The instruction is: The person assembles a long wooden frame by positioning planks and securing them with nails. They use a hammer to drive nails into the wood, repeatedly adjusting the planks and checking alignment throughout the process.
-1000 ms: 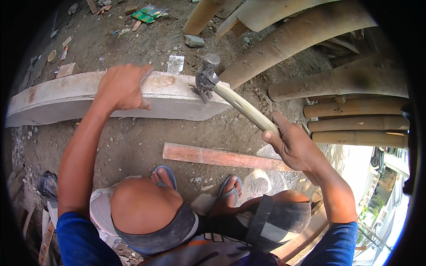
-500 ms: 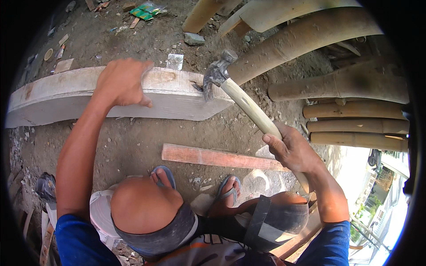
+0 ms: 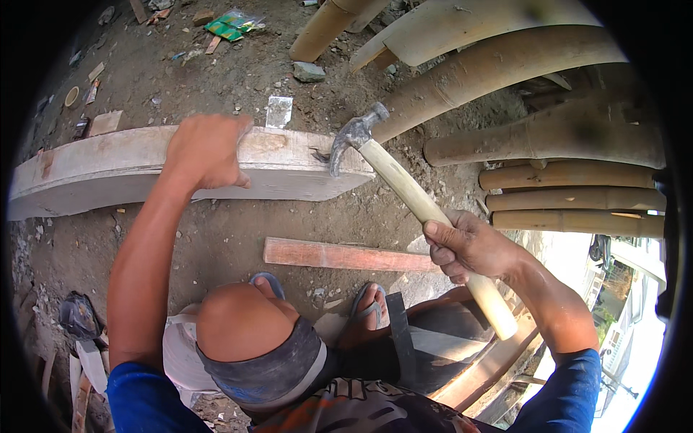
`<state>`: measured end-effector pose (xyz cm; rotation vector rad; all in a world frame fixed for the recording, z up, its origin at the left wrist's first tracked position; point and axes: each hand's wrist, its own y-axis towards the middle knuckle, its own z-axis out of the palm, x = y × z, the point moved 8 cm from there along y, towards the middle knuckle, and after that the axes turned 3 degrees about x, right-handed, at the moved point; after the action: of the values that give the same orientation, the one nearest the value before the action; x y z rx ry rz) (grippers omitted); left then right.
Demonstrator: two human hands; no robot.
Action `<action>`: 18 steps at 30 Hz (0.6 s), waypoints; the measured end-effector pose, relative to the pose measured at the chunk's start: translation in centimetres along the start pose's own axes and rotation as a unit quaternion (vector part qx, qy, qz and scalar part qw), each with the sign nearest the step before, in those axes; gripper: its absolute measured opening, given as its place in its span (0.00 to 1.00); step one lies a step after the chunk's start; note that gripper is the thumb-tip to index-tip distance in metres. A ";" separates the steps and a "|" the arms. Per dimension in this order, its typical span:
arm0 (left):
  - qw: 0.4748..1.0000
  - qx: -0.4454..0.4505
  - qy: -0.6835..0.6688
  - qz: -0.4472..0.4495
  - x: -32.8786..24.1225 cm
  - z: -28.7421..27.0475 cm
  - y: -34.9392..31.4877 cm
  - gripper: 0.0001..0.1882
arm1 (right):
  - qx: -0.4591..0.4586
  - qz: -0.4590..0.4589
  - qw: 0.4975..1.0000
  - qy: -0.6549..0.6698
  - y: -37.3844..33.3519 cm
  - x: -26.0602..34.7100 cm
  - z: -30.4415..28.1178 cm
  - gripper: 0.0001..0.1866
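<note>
Head view: the claw hammer point(image 3: 399, 180) slants through the right hand point(image 3: 462, 247), whose fingers close around its handle — the butt juts out below the fist, the claw reaches up to the right end of a thick wooden board point(image 3: 123, 155), contact unclear. The left hand point(image 3: 206, 151) clasps that board's edge. Dark, scuffed metal head — pale wooden handle.

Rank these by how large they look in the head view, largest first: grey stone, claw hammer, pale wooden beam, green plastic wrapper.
1. Pale wooden beam
2. Claw hammer, though nearness to the camera may enlarge it
3. Green plastic wrapper
4. Grey stone
</note>
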<state>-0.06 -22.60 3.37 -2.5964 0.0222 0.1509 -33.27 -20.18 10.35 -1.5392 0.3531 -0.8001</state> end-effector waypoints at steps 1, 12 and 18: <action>1.000 -0.011 -0.006 0.012 0.1 -0.1 0.1 0.37 | 0.031 -0.025 0.998 0.051 -0.2 -0.2 1.2 0.14; 0.998 -0.054 0.008 0.044 -0.4 0.9 -1.3 0.33 | -0.036 -0.034 0.980 -0.191 -5.2 5.6 6.4 0.12; 0.997 -0.023 -0.049 0.057 0.5 0.4 0.1 0.34 | 0.021 0.007 0.938 0.346 -2.5 -0.4 7.0 0.06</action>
<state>0.37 -22.45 2.92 -2.6316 0.1333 0.3250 -29.52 -14.35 12.93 -1.1694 0.8526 -1.3201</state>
